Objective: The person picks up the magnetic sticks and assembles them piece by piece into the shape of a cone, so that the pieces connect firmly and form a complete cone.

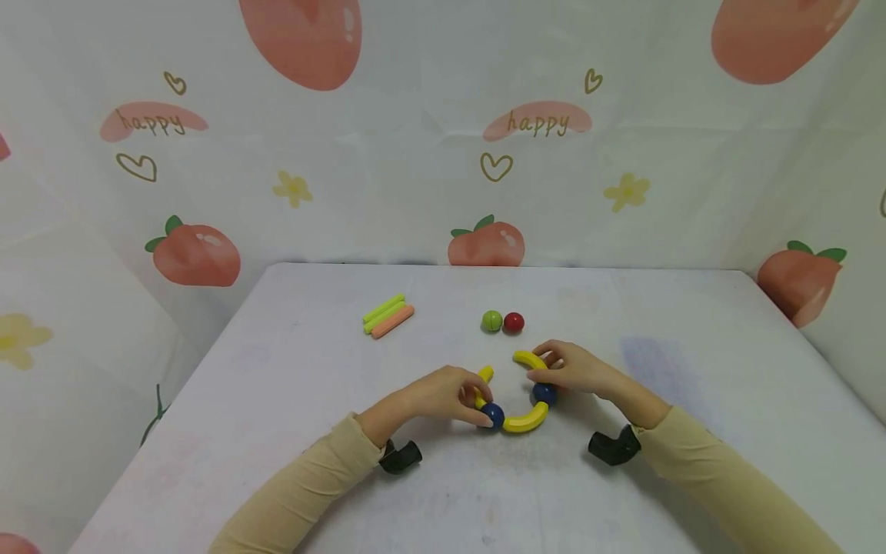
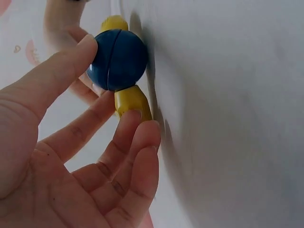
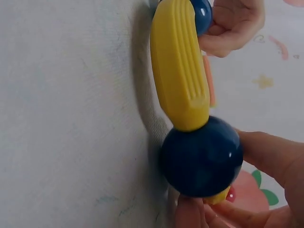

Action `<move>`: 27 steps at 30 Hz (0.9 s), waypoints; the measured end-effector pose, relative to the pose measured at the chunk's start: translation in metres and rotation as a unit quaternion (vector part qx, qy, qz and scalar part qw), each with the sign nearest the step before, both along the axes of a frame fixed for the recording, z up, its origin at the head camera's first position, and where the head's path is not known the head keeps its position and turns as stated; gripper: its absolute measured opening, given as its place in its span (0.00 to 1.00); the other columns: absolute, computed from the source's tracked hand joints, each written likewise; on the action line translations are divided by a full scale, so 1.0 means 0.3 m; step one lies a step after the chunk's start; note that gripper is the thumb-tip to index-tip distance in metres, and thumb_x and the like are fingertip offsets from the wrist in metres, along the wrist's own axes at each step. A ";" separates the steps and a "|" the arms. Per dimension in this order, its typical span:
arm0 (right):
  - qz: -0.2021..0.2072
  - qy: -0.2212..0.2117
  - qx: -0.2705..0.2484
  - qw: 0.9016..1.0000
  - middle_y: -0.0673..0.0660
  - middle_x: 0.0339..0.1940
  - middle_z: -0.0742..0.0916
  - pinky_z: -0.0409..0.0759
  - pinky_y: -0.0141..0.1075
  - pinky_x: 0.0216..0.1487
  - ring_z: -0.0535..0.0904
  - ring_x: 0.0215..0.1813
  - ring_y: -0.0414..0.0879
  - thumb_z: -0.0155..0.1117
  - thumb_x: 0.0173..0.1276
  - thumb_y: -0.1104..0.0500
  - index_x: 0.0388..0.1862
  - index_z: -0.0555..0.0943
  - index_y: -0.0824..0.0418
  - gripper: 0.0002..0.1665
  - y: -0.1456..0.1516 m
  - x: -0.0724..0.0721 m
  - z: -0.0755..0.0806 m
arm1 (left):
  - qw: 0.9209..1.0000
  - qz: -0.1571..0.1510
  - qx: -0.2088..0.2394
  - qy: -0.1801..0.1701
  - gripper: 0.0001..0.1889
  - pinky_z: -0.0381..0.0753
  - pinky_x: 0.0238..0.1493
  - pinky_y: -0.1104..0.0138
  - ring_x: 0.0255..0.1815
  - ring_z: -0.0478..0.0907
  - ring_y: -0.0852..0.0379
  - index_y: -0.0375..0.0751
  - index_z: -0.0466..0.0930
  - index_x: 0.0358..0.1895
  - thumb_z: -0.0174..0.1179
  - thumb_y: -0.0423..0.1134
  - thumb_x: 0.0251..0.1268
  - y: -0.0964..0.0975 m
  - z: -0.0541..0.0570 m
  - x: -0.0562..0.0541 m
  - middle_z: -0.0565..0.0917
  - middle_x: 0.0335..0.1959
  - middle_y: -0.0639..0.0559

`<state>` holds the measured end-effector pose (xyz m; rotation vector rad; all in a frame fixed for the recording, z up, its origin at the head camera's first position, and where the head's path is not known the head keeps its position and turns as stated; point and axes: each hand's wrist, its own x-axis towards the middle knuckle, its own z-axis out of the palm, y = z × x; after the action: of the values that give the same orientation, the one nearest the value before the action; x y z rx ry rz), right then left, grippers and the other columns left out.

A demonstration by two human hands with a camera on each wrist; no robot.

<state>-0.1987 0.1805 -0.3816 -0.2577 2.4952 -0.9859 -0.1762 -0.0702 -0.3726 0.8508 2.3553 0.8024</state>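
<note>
Rods [image 1: 526, 421], yellow, curved and ridged, alternate with two glossy blue balls [image 1: 494, 415] in an arc on the white desk [image 1: 471, 492]. Left hand [image 1: 453, 391] pinches the left ball [image 2: 121, 59]; right hand [image 1: 576, 368] grips the far-right rod [image 1: 529, 359].

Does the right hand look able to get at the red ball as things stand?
Probably yes: in the head view the red ball lies just beyond the right hand, with only bare table between. The hand holds a curved yellow piece, so it would likely release that first.
</note>
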 end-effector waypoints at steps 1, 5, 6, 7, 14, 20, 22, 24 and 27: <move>-0.001 0.004 0.002 1.000 0.67 0.51 0.79 0.81 0.37 0.42 0.78 0.42 0.49 0.65 0.61 0.48 0.58 0.69 0.66 0.33 -0.001 0.000 0.000 | 1.000 0.000 -0.001 0.002 0.16 0.69 0.33 0.76 0.32 0.70 0.62 0.44 0.81 0.45 0.67 0.44 0.54 0.003 0.002 0.003 0.77 0.29 0.56; 0.009 0.032 0.003 0.999 0.67 0.50 0.80 0.81 0.41 0.46 0.79 0.45 0.53 0.65 0.60 0.51 0.54 0.70 0.67 0.29 -0.005 0.004 0.002 | 1.000 -0.003 -0.002 0.004 0.18 0.68 0.32 0.76 0.31 0.70 0.63 0.42 0.80 0.47 0.68 0.44 0.53 0.014 0.007 0.015 0.77 0.28 0.56; 0.012 0.038 0.002 0.999 0.67 0.49 0.80 0.81 0.42 0.47 0.80 0.46 0.53 0.65 0.61 0.53 0.54 0.71 0.67 0.27 -0.005 0.004 0.003 | 1.000 -0.007 -0.001 0.003 0.19 0.69 0.32 0.77 0.31 0.70 0.63 0.41 0.80 0.48 0.68 0.44 0.53 0.016 0.006 0.017 0.77 0.28 0.56; 0.013 0.043 0.001 0.999 0.67 0.49 0.80 0.81 0.42 0.46 0.80 0.45 0.53 0.65 0.61 0.54 0.53 0.71 0.66 0.26 -0.006 0.005 0.004 | 1.000 -0.010 0.001 0.000 0.20 0.69 0.32 0.77 0.30 0.70 0.64 0.41 0.80 0.49 0.68 0.44 0.53 0.019 0.004 0.019 0.77 0.28 0.56; 0.030 0.070 0.007 0.997 0.66 0.45 0.81 0.82 0.41 0.43 0.79 0.43 0.52 0.61 0.61 0.60 0.53 0.75 0.63 0.21 -0.012 0.004 0.010 | 0.998 -0.049 0.020 -0.018 0.20 0.68 0.30 0.79 0.26 0.68 0.67 0.38 0.78 0.52 0.66 0.38 0.55 0.033 -0.001 0.031 0.75 0.26 0.57; 0.031 0.077 0.007 0.997 0.65 0.43 0.82 0.82 0.38 0.41 0.78 0.38 0.48 0.60 0.62 0.63 0.52 0.75 0.66 0.19 -0.019 0.001 0.009 | 0.997 -0.067 0.029 -0.027 0.20 0.67 0.29 0.81 0.24 0.67 0.69 0.34 0.77 0.53 0.64 0.36 0.57 0.045 0.005 0.045 0.77 0.25 0.55; 0.032 0.080 0.006 0.996 0.64 0.43 0.82 0.82 0.37 0.40 0.78 0.37 0.47 0.60 0.62 0.63 0.51 0.76 0.67 0.18 -0.020 -0.001 0.009 | 0.997 -0.071 0.028 -0.028 0.20 0.67 0.28 0.81 0.23 0.68 0.70 0.34 0.77 0.53 0.64 0.37 0.58 0.049 0.007 0.049 0.77 0.25 0.54; 0.034 0.085 0.005 0.996 0.64 0.43 0.82 0.82 0.37 0.40 0.78 0.37 0.47 0.60 0.62 0.63 0.50 0.76 0.68 0.17 -0.020 -0.003 0.009 | 0.997 -0.074 0.025 -0.027 0.20 0.68 0.28 0.81 0.23 0.68 0.70 0.34 0.77 0.53 0.64 0.37 0.58 0.051 0.008 0.051 0.78 0.25 0.54; 0.040 0.094 0.003 0.995 0.64 0.42 0.83 0.82 0.36 0.38 0.78 0.36 0.46 0.59 0.62 0.64 0.49 0.77 0.68 0.16 -0.018 -0.005 0.011 | 0.996 -0.078 0.023 -0.021 0.19 0.68 0.29 0.81 0.23 0.68 0.71 0.35 0.77 0.53 0.63 0.38 0.59 0.048 0.009 0.048 0.78 0.25 0.55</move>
<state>-0.2001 0.1753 -0.3783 -0.4660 2.6331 -0.9598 -0.1618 -0.0557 -0.3698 1.0126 2.2108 0.8037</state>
